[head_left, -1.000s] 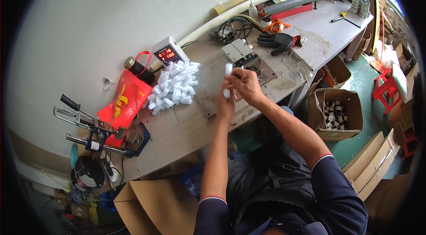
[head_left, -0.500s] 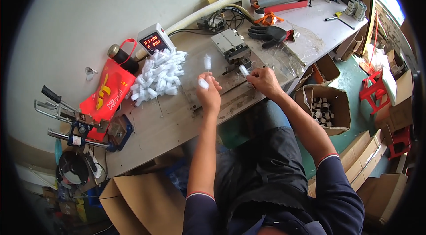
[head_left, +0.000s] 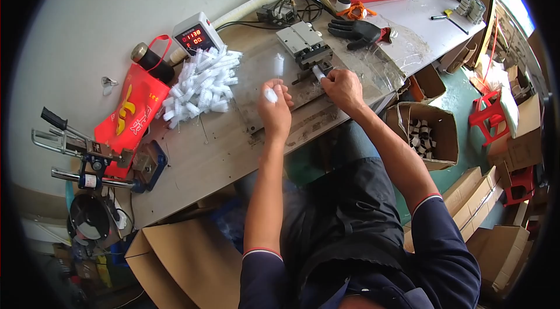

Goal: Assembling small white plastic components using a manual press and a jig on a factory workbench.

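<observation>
My left hand (head_left: 275, 112) is closed over the bench. A blurred white bristle brush (head_left: 279, 65) sticks up from its fingers, and a white tuft (head_left: 270, 95) shows against the hand. My right hand (head_left: 344, 90) pinches another white bristle brush (head_left: 318, 73). That brush's far end is at the front of a small grey metal clamping machine (head_left: 303, 46); whether it sits inside the jaw I cannot tell. Left of my hands lies a heap of white bristle brushes (head_left: 201, 84), some with thin wire stems.
Behind the heap stands a counter box (head_left: 197, 35) with a red display. A black glove (head_left: 356, 32) lies beyond the machine. At the left are a red bag (head_left: 129, 113) and a lever press (head_left: 96, 163). An open carton (head_left: 440, 128) of black-and-white pieces stands right of the bench.
My right hand has brought its brush slightly forward and left, against the machine's front. My left hand stays closed on its brush, nearly in place. The whole view has shifted a little.
</observation>
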Demonstrator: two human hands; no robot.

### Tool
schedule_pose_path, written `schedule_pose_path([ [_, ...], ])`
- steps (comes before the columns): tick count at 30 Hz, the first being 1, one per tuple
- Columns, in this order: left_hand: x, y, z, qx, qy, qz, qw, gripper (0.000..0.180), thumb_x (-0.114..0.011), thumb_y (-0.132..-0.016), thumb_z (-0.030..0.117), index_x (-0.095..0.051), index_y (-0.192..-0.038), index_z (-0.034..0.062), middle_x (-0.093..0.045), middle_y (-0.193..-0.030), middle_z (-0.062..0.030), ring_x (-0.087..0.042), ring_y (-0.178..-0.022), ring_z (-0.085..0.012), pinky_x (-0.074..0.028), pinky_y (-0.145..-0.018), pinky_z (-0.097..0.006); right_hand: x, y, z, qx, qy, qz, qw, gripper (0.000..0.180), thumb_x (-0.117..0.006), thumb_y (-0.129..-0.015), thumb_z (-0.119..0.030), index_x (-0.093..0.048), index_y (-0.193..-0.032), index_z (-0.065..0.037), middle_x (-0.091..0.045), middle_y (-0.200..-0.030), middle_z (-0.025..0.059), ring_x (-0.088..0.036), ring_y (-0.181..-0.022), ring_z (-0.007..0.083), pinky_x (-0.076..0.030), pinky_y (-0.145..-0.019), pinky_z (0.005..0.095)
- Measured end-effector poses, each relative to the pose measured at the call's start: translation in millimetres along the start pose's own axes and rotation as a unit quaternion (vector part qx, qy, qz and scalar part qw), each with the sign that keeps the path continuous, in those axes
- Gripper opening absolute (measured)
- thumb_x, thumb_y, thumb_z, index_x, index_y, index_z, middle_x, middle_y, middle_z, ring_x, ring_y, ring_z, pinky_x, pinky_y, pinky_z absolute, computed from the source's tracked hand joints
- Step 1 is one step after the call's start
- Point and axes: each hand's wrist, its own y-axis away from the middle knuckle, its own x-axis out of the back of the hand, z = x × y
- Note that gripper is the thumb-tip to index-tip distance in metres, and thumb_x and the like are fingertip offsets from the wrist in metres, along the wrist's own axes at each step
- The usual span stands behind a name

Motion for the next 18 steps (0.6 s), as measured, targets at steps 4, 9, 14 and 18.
schedule_pose_path([
  [4, 0, 0, 0, -0.004, -0.004, -0.005, 1.0, 0.016, -0.049, -0.108, 0.011, -0.062, -0.111, 0.0023, -0.064, -0.092, -0.0035, -0.059, -0.073, -0.0091, -0.054, -0.062, -0.026, -3, -5, -2, -0.006, 0.018, 0.004, 1.0, 0.025, -0.067, -0.082, -0.029, -0.074, -0.079, -0.005, -0.071, -0.079, 0.0199, -0.07, -0.08, 0.0398, -0.055, -0.076, 0.0484],
  [9, 0, 0, 0, -0.017, 0.001, -0.001, 1.0, 0.014, -0.05, -0.108, 0.01, -0.062, -0.112, 0.0022, -0.065, -0.092, -0.0035, -0.061, -0.072, -0.0088, -0.055, -0.061, -0.026, -5, -3, -1, 0.002, 0.018, 0.013, 1.0, 0.026, -0.066, -0.082, -0.028, -0.075, -0.081, -0.004, -0.071, -0.08, 0.02, -0.07, -0.081, 0.0399, -0.055, -0.077, 0.0479],
  [14, 1, 0, 1, -0.028, 0.01, -0.004, 1.0, 0.014, -0.05, -0.108, 0.01, -0.061, -0.109, 0.0027, -0.065, -0.093, -0.0037, -0.062, -0.073, -0.0093, -0.056, -0.062, -0.027, -10, 0, 2, 0.028, 0.015, 0.043, 0.999, 0.026, -0.066, -0.084, -0.027, -0.076, -0.084, -0.003, -0.072, -0.081, 0.0197, -0.071, -0.081, 0.039, -0.055, -0.078, 0.0469],
  [18, 3, 1, 1, -0.027, 0.008, 0.01, 1.0, 0.013, -0.05, -0.108, 0.009, -0.061, -0.108, 0.0026, -0.067, -0.094, -0.0043, -0.064, -0.076, -0.0115, -0.056, -0.063, -0.029, -10, -2, 0, 0.004, -0.01, 0.021, 1.0, 0.027, -0.068, -0.084, -0.028, -0.076, -0.084, -0.002, -0.071, -0.076, 0.0183, -0.072, -0.076, 0.0347, -0.055, -0.075, 0.0443],
])
